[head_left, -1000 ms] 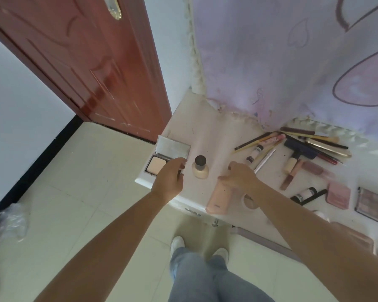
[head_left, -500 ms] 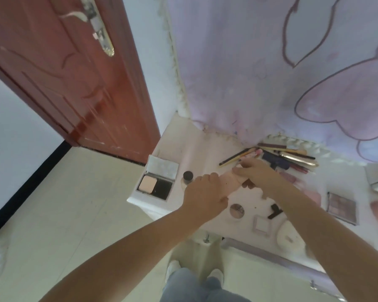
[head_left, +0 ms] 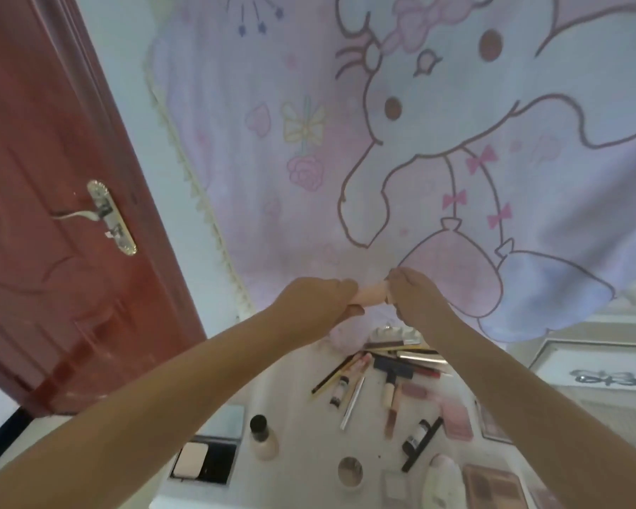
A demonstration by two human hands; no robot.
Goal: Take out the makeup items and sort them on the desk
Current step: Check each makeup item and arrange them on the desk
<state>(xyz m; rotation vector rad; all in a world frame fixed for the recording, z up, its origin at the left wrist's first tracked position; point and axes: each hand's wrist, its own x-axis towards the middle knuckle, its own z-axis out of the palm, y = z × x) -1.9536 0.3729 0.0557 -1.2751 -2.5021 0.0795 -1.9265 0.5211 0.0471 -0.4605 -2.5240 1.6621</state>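
- Head view, hands: left hand grips one end of a peach-pink tube; right hand pinches the other end. Tube held raised above the desk, in front of the cartoon-print cloth on the wall.
- Head view, desk, near left: open powder compact; foundation bottle with black cap just beside it.
- Head view, desk, centre: pencils and brushes in a loose pile; small round pot nearer the edge.
- Head view, desk, right: pink blush case and an eyeshadow palette, both partly hidden by the right forearm.
- Head view, left: red door with metal handle.
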